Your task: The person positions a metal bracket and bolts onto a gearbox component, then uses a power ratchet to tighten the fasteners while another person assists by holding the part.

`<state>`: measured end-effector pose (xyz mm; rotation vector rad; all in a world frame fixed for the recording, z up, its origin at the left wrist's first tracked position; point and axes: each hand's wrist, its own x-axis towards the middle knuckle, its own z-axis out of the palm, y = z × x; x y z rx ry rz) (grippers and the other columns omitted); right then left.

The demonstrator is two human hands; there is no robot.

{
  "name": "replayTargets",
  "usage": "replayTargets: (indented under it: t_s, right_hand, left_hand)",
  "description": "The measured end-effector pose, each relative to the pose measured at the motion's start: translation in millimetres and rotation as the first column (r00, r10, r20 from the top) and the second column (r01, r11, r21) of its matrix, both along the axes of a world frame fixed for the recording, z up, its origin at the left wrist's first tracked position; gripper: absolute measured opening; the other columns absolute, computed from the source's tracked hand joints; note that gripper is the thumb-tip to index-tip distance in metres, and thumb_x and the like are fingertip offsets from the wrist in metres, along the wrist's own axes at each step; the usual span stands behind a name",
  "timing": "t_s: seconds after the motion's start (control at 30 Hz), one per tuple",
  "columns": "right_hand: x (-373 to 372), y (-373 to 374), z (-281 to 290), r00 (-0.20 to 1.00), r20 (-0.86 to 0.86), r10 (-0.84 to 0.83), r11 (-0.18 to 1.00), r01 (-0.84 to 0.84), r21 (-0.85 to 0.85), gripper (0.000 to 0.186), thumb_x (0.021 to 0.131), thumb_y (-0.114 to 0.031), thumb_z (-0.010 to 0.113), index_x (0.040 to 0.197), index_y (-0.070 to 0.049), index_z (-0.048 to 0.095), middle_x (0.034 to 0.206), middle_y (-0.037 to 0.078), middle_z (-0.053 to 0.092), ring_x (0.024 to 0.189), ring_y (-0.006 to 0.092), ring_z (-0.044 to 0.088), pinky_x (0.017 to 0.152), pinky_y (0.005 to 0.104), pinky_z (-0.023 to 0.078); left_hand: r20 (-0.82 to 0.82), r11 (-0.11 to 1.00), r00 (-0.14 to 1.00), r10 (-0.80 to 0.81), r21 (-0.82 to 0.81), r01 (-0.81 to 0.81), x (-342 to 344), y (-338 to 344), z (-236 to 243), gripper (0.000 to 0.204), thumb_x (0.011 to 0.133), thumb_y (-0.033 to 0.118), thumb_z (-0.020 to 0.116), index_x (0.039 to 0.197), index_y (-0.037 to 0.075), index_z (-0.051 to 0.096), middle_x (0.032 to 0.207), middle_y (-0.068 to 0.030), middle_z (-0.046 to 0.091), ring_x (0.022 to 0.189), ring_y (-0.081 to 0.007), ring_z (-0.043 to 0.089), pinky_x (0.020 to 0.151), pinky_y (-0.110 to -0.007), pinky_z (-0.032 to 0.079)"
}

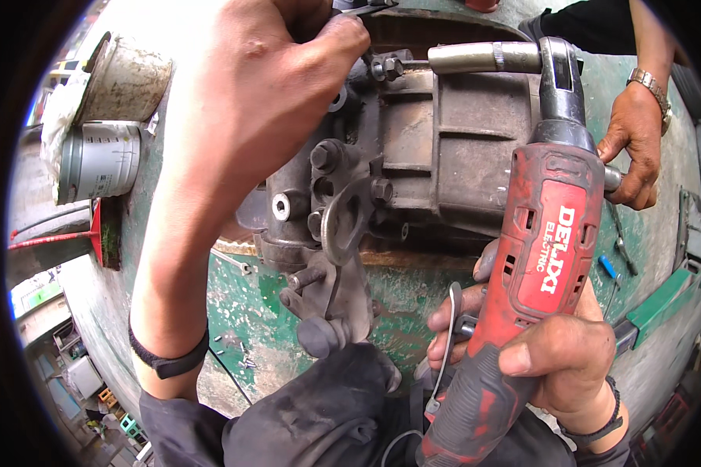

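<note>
My right hand (pixel 561 358) grips a red and black cordless ratchet wrench (pixel 549 233), held upright across the right side. From its head a long silver socket (pixel 483 57) points left, its end close to a hex bolt (pixel 393 68) on a grey cast-metal gearbox housing (pixel 475 140). My left hand (pixel 296 58) is closed at the housing's upper left, thumb and fingers bent together beside that bolt; whatever they pinch is hidden. Below it, a bracket with a steel lifting eye (pixel 343 222) is bolted to the housing.
Another person's hand (pixel 635 144), wearing a watch, holds a metal piece at the right. Two cans, one being a grey paint can (pixel 101 162), stand far left. Small screws (pixel 245 362), a wrench (pixel 234 261) and a blue-handled tool (pixel 607 268) lie on the worn green surface.
</note>
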<state>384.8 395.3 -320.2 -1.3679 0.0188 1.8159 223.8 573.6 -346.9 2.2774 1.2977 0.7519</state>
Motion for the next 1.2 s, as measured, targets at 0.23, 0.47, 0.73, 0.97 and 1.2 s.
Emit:
replayTargets:
  t_s: [0.23,0.47,0.73,0.97,1.2]
  right_hand:
    - [-7,-1,0,0.999,-0.032,0.037,0.999,-0.036,0.032,0.072,0.048,0.003,0.058,0.119,0.006,0.042,0.097,0.034,0.060,0.085,0.0485,0.065,0.080,0.0588,0.055]
    - [-27,-10,-21,0.991,0.133,0.002,0.972,-0.033,0.231,0.022,0.060,-0.003,0.070,0.081,0.000,0.062,0.082,0.008,0.068,0.069,0.0218,0.067,0.065,0.0346,0.053]
    - [-15,-14,-29,0.995,0.070,0.064,0.979,-0.076,0.190,0.033,0.064,-0.004,0.068,0.096,0.001,0.062,0.076,0.006,0.070,0.068,0.0150,0.067,0.069,0.0310,0.054]
    - [-6,-10,-34,0.991,0.100,0.091,0.956,-0.115,0.271,0.028,0.065,0.000,0.066,0.093,0.001,0.061,0.076,0.005,0.068,0.067,0.0122,0.065,0.067,0.0293,0.054]
    - [-2,-1,-9,0.998,-0.056,0.009,0.999,-0.007,0.038,0.084,0.052,0.002,0.069,0.128,0.008,0.033,0.091,0.033,0.060,0.082,0.0474,0.067,0.069,0.0553,0.058]
  left_hand:
    - [0.094,0.993,0.992,0.083,-0.090,-0.075,3,-7,-3,0.032,0.087,0.023,0.070,0.096,-0.007,0.068,0.075,-0.0014,0.064,0.069,-0.0064,0.053,0.064,-0.022,0.044]
    - [0.012,0.997,0.997,-0.076,-0.031,0.076,0,-2,3,0.026,0.087,0.016,0.068,0.091,-0.010,0.064,0.070,0.0009,0.058,0.068,-0.0052,0.048,0.062,-0.021,0.041]
    - [0.156,0.981,0.969,-0.194,0.005,0.196,7,-9,3,0.017,0.086,0.012,0.064,0.080,-0.004,0.064,0.066,-0.0010,0.058,0.061,-0.0058,0.050,0.057,-0.024,0.041]
    - [0.157,0.997,0.985,-0.065,-0.027,0.070,1,-12,-8,0.027,0.086,0.003,0.067,0.110,-0.010,0.065,0.098,-0.0102,0.071,0.086,-0.0093,0.063,0.079,-0.024,0.050]
    - [0.258,0.986,0.956,-0.136,0.131,0.105,2,-11,-19,0.022,0.086,0.003,0.067,0.104,-0.011,0.066,0.089,-0.0087,0.070,0.081,-0.0092,0.063,0.077,-0.023,0.051]
